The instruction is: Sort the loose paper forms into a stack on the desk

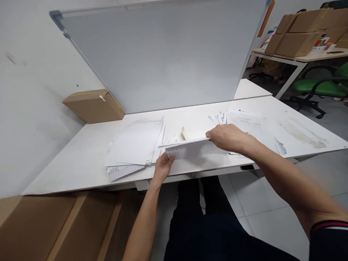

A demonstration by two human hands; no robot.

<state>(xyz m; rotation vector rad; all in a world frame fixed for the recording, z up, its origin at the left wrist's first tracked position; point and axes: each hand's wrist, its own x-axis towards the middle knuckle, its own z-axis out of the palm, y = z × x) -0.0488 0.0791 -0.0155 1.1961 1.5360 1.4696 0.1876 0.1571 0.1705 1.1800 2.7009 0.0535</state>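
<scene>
Between my two hands, a thin stack of paper sheets point(194, 149) is held tilted on its long edge above the front of the white table. My left hand point(164, 164) pinches its lower left corner, where some printed lines show. At the upper right end, my right hand point(226, 137) grips the same sheets, its fingers closed over the edge. Just behind the sheets lies a small cream-coloured object point(185, 134), partly hidden, its kind unclear. A loose pile of papers point(138, 141) is to the left of my left hand. More scattered papers point(246, 123) lie beyond my right hand.
A whiteboard point(163, 58) stands along the table's point(67, 159) back edge. One cardboard box point(94, 107) sits at the back left; large cardboard boxes point(40, 224) are on the floor at lower left. Behind, at right, are a green chair point(315, 85) and another table with stacked boxes point(296, 41).
</scene>
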